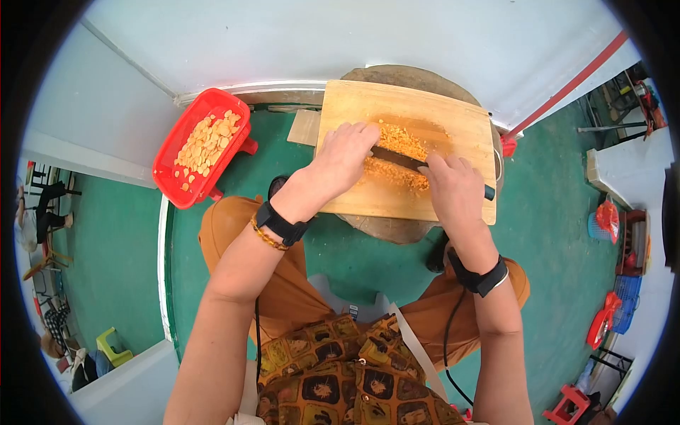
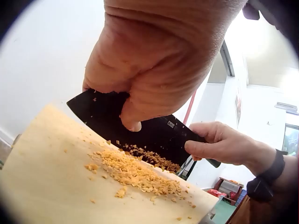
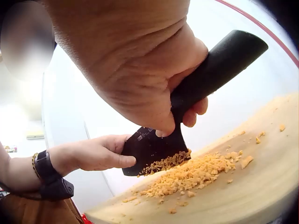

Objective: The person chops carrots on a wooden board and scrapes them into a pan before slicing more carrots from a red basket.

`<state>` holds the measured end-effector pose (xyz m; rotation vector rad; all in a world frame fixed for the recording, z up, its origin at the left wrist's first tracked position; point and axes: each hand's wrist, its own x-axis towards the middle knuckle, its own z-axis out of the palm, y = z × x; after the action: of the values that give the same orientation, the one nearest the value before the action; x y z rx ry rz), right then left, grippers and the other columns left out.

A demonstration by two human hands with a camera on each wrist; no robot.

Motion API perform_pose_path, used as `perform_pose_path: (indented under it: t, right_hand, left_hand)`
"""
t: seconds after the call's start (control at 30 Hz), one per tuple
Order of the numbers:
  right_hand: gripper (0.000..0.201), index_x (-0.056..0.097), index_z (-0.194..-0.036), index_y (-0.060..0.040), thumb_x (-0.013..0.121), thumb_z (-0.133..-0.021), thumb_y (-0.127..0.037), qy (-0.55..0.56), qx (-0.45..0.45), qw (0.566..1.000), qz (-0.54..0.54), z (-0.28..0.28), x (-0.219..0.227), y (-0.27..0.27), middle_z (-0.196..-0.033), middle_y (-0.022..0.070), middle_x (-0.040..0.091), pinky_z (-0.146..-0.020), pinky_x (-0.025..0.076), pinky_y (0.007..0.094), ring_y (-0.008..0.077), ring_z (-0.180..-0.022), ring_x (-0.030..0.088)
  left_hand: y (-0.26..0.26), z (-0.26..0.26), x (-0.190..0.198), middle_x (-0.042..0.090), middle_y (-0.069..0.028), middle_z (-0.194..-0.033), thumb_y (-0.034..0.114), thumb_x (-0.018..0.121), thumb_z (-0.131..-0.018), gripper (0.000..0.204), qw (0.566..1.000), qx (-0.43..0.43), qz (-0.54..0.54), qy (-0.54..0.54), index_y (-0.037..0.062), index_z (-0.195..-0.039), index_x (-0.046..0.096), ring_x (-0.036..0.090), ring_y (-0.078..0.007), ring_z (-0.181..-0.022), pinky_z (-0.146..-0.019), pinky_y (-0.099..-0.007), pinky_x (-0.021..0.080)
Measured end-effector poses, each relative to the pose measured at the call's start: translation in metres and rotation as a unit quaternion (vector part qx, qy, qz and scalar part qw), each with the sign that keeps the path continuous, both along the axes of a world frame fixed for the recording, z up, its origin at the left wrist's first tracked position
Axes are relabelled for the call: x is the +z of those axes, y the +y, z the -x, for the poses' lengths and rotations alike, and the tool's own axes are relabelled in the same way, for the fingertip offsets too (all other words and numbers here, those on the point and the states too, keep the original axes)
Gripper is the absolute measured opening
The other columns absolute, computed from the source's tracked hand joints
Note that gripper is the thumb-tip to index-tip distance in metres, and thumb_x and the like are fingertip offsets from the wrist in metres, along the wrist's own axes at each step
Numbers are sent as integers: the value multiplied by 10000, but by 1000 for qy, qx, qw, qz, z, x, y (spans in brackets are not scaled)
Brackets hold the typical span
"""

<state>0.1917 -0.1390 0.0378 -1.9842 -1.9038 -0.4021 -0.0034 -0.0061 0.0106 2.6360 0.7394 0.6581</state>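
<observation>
A black cleaver with crumbs stuck to its blade stands edge down on the wooden cutting board, amid finely chopped orange bits. My left hand pinches the far end of the blade along its spine, thumb on the near face in the left wrist view. At the other end, my right hand grips the black handle close to the blade, with the thumb pressed on the blade's side. Chopped bits lie in heaps on both sides of the blade.
A round wooden block supports the board. To the left stands a red plastic basin on short legs, with orange slices inside. White walls rise behind. Stools, baskets and another person's legs show at the edges.
</observation>
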Motion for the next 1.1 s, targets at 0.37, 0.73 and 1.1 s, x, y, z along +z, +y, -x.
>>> perform_pose_path:
  t: [0.37,0.73,1.1]
  right_hand:
    - [200,579,-770,-137,734,-817,-255,4,14,1000,13,2,-6,-4,-688,40,573,-591,443,423,262,-722,610]
    - [194,578,-770,-140,734,-812,-247,7,28,1000,5,5,-18,-1,-672,35,544,-588,447,417,255,-706,592]
    - [202,580,-763,-138,732,-813,-260,14,31,999,15,5,-14,-3,-682,33,551,-603,442,414,249,-719,596]
  left_hand:
    - [-7,7,2,588,-166,-929,-52,578,-826,179,1000,-1,18,2,47,-964,520,551,-403,-909,-780,-480,447]
    - [-7,10,-7,587,-165,-925,-58,598,-809,205,999,15,38,36,50,-968,525,549,-410,-917,-774,-478,455]
    - [-11,14,-4,592,-147,-942,-54,576,-826,173,999,19,41,28,59,-950,534,560,-391,-943,-780,-479,459]
